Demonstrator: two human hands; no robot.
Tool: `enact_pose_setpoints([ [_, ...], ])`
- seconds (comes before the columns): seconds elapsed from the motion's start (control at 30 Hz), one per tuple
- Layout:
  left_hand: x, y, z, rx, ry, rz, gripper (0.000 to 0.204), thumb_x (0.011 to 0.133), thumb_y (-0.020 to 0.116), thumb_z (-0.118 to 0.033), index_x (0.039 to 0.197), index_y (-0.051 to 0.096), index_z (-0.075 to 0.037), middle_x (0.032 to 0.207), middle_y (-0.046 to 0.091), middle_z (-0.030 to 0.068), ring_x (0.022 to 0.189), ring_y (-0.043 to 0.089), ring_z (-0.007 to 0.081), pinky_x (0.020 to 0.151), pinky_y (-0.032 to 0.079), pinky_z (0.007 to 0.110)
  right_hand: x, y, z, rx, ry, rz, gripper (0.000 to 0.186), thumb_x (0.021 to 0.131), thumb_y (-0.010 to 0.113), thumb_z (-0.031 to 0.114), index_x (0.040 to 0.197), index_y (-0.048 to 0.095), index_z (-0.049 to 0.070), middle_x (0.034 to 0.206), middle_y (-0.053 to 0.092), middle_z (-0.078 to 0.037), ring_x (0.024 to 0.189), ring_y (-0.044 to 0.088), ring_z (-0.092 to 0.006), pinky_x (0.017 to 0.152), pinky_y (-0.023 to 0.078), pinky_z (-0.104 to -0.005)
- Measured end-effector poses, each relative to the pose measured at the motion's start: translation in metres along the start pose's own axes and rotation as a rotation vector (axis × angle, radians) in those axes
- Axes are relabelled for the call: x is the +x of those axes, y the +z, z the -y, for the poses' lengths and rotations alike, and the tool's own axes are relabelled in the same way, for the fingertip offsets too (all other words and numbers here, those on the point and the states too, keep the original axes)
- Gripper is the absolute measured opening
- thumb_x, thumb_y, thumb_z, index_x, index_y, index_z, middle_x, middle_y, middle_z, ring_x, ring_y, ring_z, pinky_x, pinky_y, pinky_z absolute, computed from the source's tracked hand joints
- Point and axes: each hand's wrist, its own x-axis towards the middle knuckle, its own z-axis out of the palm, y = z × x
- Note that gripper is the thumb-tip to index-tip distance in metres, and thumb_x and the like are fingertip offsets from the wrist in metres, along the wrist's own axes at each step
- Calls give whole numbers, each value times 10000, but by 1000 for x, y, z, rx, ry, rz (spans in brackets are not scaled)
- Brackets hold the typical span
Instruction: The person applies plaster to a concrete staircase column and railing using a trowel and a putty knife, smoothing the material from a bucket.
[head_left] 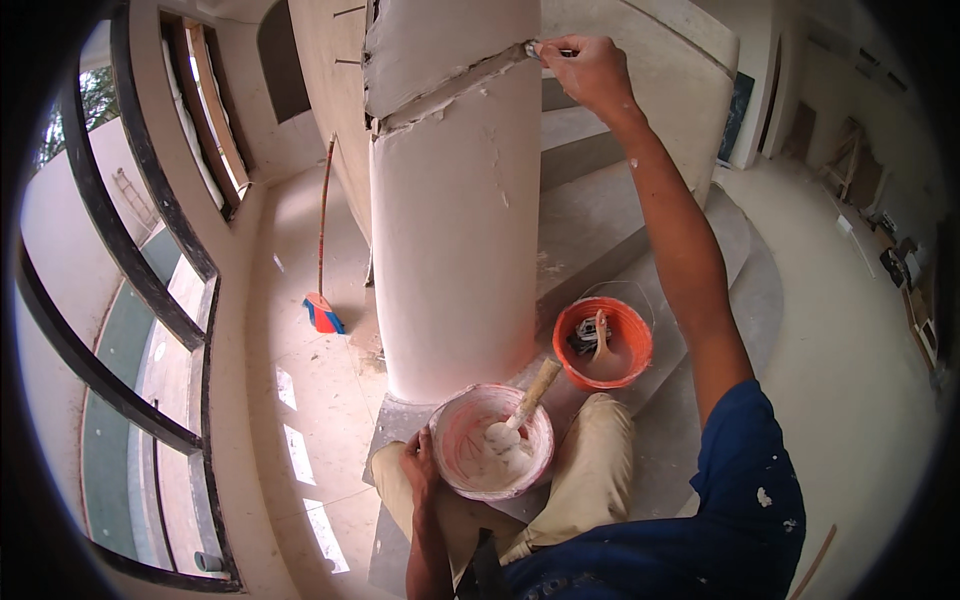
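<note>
My right hand [592,78] is raised at the end of a stretched arm. It is closed on a small plaster-smeared tool [531,48] whose exact kind is hard to make out. The tool's end meets a rough, slanting groove [455,85] in the pale rounded wall [455,250]. Low between my knees sits a plaster-coated bucket [447,412] with wet white plaster [490,465] inside. A plaster-covered tool with a wooden handle [540,385] leans in it. My left hand [420,462] grips the bucket's left rim.
An orange bucket [640,350] holding a brush [601,335] and murky liquid stands on the grey curved steps [610,190], right of the wall. A long-handled broom [322,312] rests on the tiled floor at left. Large framed windows [130,250] line the left side.
</note>
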Motion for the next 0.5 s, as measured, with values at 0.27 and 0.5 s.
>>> enact_pose_setpoints([
  [0.27, -7, 0, -12, -57, -31, -6, 483, 1009, 593, -353, 1158, 688, 97, 947, 746, 214, 860, 683, 219, 786, 532, 356, -50, 37, 66, 13, -9, -56, 224, 821, 722, 271, 876, 776, 61, 716, 728, -129, 701, 716, -332, 742, 571, -410],
  [0.5, -4, -7, -4, -2, -18, 12, 496, 1020, 587, -358, 1175, 682, 104, 977, 744, 198, 894, 657, 201, 809, 522, 346, -131, 91, 114, 114, -157, -40, 181, 809, 740, 155, 900, 734, -1, 816, 712, -183, 726, 709, -346, 719, 566, -440],
])
